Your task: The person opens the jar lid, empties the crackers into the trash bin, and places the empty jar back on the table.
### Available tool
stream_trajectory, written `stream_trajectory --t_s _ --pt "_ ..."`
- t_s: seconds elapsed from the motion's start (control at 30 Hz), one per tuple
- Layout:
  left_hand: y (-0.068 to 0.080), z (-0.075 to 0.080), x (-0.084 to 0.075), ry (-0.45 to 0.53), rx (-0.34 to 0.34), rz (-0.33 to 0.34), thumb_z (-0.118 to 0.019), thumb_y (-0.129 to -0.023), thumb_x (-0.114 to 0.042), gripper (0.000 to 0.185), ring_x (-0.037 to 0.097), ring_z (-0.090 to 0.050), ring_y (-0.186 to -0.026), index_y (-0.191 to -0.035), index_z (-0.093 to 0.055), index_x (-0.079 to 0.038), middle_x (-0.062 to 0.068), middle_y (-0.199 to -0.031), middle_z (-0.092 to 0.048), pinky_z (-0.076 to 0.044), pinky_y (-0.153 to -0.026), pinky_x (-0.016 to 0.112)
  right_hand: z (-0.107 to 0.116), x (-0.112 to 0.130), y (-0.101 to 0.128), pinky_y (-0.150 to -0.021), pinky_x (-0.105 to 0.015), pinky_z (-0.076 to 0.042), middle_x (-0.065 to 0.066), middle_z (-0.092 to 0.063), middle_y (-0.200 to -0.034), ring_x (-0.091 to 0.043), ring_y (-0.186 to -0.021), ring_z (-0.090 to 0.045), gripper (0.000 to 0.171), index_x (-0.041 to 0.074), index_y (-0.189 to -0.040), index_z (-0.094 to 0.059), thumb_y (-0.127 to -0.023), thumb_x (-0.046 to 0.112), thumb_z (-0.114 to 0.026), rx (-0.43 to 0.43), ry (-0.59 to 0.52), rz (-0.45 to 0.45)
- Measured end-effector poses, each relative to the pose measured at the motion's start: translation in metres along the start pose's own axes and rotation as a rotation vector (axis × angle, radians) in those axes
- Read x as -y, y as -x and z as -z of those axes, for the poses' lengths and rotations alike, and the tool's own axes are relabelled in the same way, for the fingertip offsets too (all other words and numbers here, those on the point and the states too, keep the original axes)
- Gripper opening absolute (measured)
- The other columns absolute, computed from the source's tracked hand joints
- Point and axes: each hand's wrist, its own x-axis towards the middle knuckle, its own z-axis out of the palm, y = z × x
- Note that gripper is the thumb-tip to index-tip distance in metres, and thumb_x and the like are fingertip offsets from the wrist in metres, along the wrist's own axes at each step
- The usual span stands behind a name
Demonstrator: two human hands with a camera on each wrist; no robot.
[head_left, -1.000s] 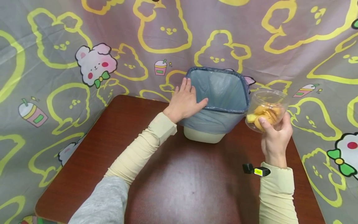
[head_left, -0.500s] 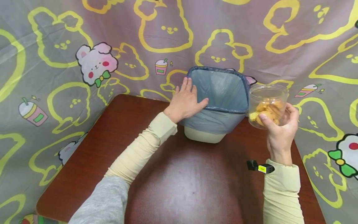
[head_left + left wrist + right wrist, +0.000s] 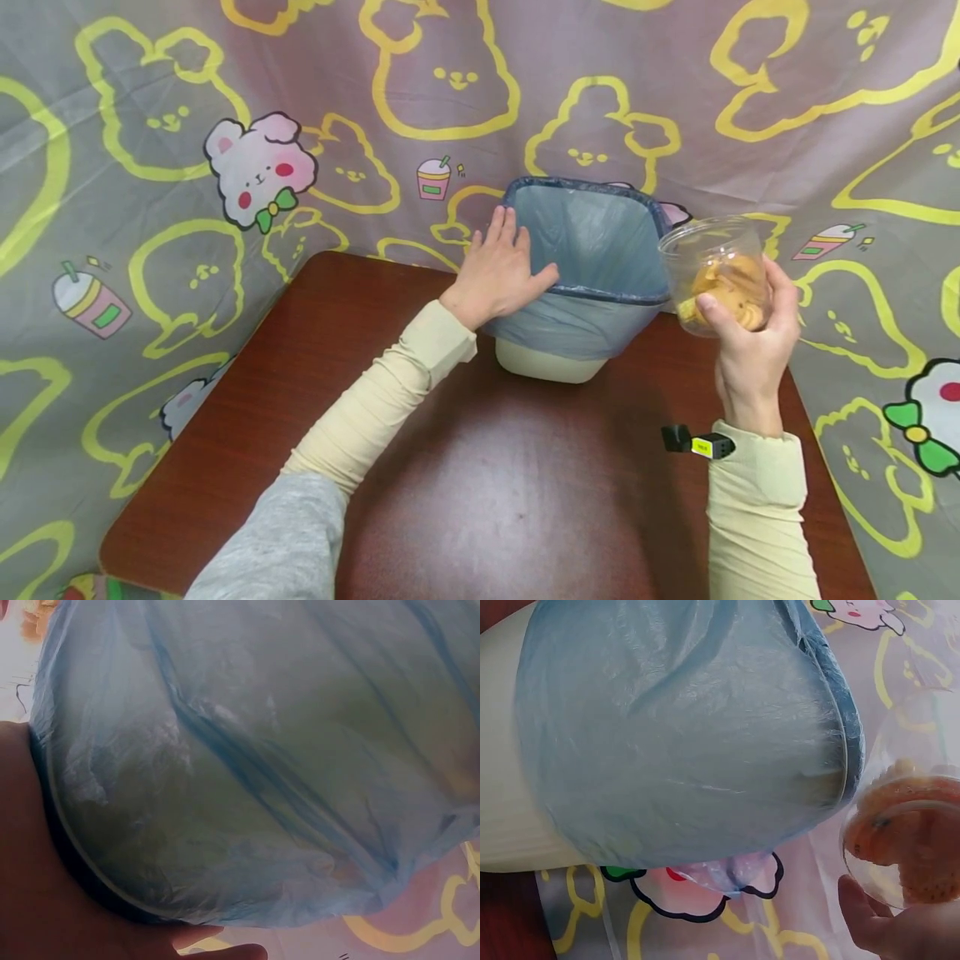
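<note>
A person's left hand (image 3: 501, 271) lies flat, fingers straight, against the near-left corner of a cream plastic waste bin lined with a thin blue bag (image 3: 592, 250), steadying it on a dark red-brown wooden table (image 3: 465, 483). The right hand (image 3: 750, 350), fingers and thumb curled, grips a clear, lidless plastic jar of golden biscuits (image 3: 720, 271), held in the air just right of the bin's rim and tipped slightly toward it. A cartoon-rabbit printed cloth (image 3: 255, 171) hangs behind both hands. With the jar's mouth beside rather than over the opening, tipping from here could drop biscuits onto the table or down between bin and cloth; the loose liner might also slip off the rim under the left hand's press.
</note>
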Motion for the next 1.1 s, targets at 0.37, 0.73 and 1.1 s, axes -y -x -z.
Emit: stream_trajectory --t_s 0.37,0.73,1.1 --pt "-0.001 0.000 -0.001 -0.015 -0.009 -0.004 -0.031 -0.094 -0.060 0.079 0.029 0.004 -0.151 -0.151 -0.031 -0.005 0.017 -0.162 -0.006 -0.016 -0.119 0.053 -0.001 0.009 0.000 -0.078 -0.023 -0.055 -0.018 -0.046 -0.123 -0.027 -0.107 -0.052 0.065 0.001 -0.122 -0.044 -0.065 -0.023 -0.066 0.010 0.041 -0.053" --pt "-0.001 -0.001 0.000 -0.013 -0.007 -0.006 -0.031 -0.094 -0.060 0.079 0.030 0.004 -0.151 -0.151 -0.030 -0.006 0.017 -0.162 -0.006 -0.016 -0.119 0.053 0.001 0.018 0.001 -0.075 -0.019 -0.054 -0.015 -0.049 -0.123 -0.024 -0.106 -0.054 0.069 0.004 -0.124 -0.045 -0.064 -0.025 -0.062 0.122 0.129 -0.077" --pt "-0.001 -0.001 0.000 -0.001 -0.006 -0.007 -0.032 -0.094 -0.059 0.079 0.029 0.006 -0.151 -0.151 -0.029 -0.005 0.017 -0.163 -0.004 -0.016 -0.119 0.053 -0.001 0.019 -0.002 -0.074 -0.019 -0.056 -0.015 -0.048 -0.126 -0.023 -0.107 -0.054 0.071 0.003 -0.131 -0.048 -0.067 -0.022 -0.066 0.202 0.193 -0.061"
